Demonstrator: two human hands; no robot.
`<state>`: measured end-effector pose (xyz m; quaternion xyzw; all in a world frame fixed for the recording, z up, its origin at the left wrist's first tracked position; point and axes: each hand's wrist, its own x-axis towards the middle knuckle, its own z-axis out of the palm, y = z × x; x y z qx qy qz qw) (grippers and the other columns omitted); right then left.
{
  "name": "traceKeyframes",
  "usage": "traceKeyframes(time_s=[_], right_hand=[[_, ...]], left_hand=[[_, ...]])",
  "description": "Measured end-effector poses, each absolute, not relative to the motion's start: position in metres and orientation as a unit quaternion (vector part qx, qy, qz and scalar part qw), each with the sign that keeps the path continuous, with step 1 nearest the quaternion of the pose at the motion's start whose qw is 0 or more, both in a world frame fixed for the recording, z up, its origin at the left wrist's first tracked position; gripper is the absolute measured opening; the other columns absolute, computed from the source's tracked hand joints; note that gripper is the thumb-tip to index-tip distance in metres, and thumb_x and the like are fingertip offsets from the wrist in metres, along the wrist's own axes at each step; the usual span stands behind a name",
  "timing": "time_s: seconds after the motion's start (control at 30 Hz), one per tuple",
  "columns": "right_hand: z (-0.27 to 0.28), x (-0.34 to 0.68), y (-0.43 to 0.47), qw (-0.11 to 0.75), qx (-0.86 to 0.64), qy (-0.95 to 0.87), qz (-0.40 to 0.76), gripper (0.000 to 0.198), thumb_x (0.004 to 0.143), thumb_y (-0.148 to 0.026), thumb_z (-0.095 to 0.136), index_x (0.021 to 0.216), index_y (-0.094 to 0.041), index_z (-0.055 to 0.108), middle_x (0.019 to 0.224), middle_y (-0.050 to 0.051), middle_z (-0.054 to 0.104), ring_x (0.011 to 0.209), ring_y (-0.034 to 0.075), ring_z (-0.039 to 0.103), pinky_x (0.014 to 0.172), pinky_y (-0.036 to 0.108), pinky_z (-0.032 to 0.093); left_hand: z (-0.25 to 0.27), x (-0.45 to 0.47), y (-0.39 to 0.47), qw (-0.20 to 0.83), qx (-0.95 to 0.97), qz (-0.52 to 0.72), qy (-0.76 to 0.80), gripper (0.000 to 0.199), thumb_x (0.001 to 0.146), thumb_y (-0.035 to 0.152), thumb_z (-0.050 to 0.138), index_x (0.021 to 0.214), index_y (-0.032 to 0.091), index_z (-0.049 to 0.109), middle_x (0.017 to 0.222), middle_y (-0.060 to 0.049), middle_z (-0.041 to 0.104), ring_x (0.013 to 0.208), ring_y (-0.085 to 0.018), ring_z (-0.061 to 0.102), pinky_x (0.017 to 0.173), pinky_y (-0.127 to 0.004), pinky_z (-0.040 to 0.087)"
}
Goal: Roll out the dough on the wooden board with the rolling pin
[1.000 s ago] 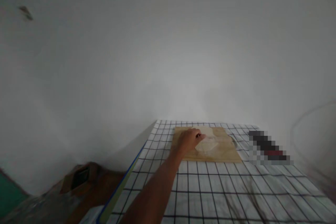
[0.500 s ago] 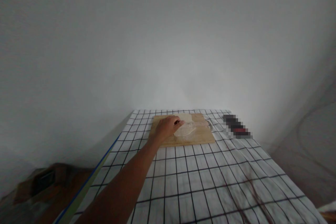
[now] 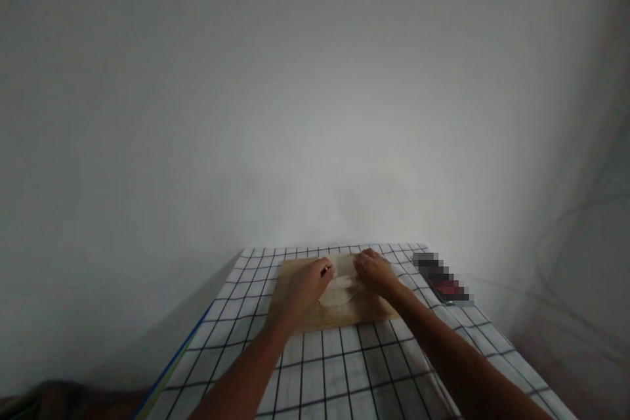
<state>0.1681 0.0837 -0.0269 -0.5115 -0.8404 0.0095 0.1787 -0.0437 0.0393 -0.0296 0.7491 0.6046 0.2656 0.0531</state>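
Observation:
A wooden board (image 3: pixel 284 279) lies on the far part of the table, with a thin, pale, flattened sheet of dough (image 3: pixel 339 298) on it. Across the dough runs a pale bar that looks like a rolling pin (image 3: pixel 345 283), its middle showing between my hands. My left hand (image 3: pixel 311 279) is closed at the left end of the bar, fingers curled. At the right end, my right hand (image 3: pixel 373 270) is closed too, knuckles up. Both ends of the bar are hidden under the fingers.
A white cloth with dark grid lines (image 3: pixel 325 367) covers the table. To the right of the board lies a dark, blurred-out flat object (image 3: pixel 441 282). A bare wall (image 3: pixel 315 111) rises behind the table's far edge. Brown objects lie low at the left.
My right hand has come in from out of view and closed on the bar's right end. My left hand stays at the left end. The whole scene sits lower in view.

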Motion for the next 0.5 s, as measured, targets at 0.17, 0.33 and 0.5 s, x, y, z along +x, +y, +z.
traceKeyframes(time_s=[0.17, 0.33, 0.5], right_hand=[[-0.042, 0.164, 0.107, 0.15, -0.489, -0.859, 0.025, 0.046, 0.104, -0.038, 0.031, 0.136, -0.023, 0.059, 0.151, 0.011, 0.051, 0.145, 0.026, 0.038, 0.119, 0.053, 0.026], [-0.049, 0.176, 0.114, 0.115, -0.474, -0.871, 0.059, 0.055, 0.101, -0.037, 0.031, 0.152, -0.022, 0.043, 0.161, 0.009, 0.039, 0.151, 0.026, 0.028, 0.12, 0.054, 0.025], [-0.044, 0.171, 0.127, 0.117, -0.447, -0.885, 0.058, 0.053, 0.1, -0.039, 0.033, 0.149, -0.024, 0.048, 0.159, 0.009, 0.042, 0.15, 0.027, 0.03, 0.119, 0.057, 0.025]], left_hand=[[-0.031, -0.037, 0.037, 0.012, 0.734, 0.247, 0.633, 0.022, 0.1, 0.034, 0.043, 0.095, 0.025, 0.063, 0.097, -0.001, 0.074, 0.085, -0.017, 0.066, 0.07, -0.026, 0.038], [-0.024, -0.038, 0.039, 0.008, 0.725, 0.206, 0.657, 0.022, 0.099, 0.031, 0.043, 0.101, 0.025, 0.064, 0.094, -0.001, 0.074, 0.085, -0.019, 0.067, 0.073, -0.028, 0.04], [-0.026, -0.044, 0.048, -0.111, 0.699, 0.191, 0.68, 0.028, 0.098, 0.027, 0.042, 0.114, 0.024, 0.065, 0.117, -0.007, 0.07, 0.11, -0.025, 0.063, 0.095, -0.037, 0.042]])
